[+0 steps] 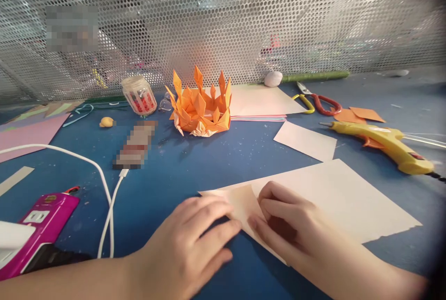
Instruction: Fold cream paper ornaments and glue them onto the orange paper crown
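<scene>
A large cream sheet of paper (334, 193) lies at an angle on the blue table, its left corner turned over into a flap (240, 200). My left hand (195, 239) lies flat at that corner, fingertips on the paper and fingers apart. On the flap's right side, my right hand (296, 225) has its thumb and curled fingers closed on the paper. Its palm hides part of the fold. Beyond the hands stands an orange folded-paper crown (202, 109) with pointed petals.
Right: a yellow glue gun (386, 144), red-and-yellow-handled scissors (318, 100), orange paper pieces (365, 114) and a small white sheet (306, 140). Left: a purple power strip (52, 216), white cable (104, 188), pixelated phone-like object (135, 144) and jar (139, 95). A perforated metal screen (237, 21) bounds the back.
</scene>
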Tool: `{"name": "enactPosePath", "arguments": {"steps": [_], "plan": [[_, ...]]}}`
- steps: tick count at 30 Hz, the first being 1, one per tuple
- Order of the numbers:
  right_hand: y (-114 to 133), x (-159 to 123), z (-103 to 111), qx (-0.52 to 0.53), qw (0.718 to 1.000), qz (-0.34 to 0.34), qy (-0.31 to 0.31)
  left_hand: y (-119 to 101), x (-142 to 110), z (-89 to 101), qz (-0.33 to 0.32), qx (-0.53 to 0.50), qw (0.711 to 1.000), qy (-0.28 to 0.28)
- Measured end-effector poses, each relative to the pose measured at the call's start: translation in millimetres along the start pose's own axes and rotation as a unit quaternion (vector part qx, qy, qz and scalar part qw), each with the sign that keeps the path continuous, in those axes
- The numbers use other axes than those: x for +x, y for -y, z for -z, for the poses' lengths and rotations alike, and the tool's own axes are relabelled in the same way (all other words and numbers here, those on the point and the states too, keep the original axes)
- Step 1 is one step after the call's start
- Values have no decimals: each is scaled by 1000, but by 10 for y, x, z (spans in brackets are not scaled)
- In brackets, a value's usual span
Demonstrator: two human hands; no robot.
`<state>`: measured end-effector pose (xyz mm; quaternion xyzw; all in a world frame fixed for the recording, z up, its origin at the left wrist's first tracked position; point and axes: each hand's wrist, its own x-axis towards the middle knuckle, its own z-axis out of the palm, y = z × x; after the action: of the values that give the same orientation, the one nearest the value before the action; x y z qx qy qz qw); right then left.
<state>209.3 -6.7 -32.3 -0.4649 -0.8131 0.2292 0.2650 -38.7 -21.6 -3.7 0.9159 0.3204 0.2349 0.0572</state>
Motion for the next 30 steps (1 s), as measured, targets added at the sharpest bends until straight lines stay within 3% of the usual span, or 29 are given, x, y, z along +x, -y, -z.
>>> {"name": "enactPosePath", "arguments": {"steps": [2, 4, 6, 13, 19, 25, 30], "plan": [[-6, 28, 20, -40, 999, 16, -14, -17, -19, 6, -24, 13, 1000, 9], [-9, 72, 60, -79, 996, 39, -21, -20, -47, 8, -17, 54, 996, 70], [-15, 114, 101, -107, 992, 59, -23, -19, -73, 10, -23, 105, 992, 71], [-35, 141, 125, -133, 988, 68, -35, -59, -85, 3, -37, 236, 971, 28], [-51, 154, 120, -122, 991, 46, -11, -74, -102, -6, -48, 260, 964, 17], [-84, 117, 78, -156, 983, 62, -71, -37, -72, -12, -63, 282, 957, 0], [-44, 127, 99, -152, 984, 80, -56, -26, -63, -10, -61, 280, 958, -2]]}}
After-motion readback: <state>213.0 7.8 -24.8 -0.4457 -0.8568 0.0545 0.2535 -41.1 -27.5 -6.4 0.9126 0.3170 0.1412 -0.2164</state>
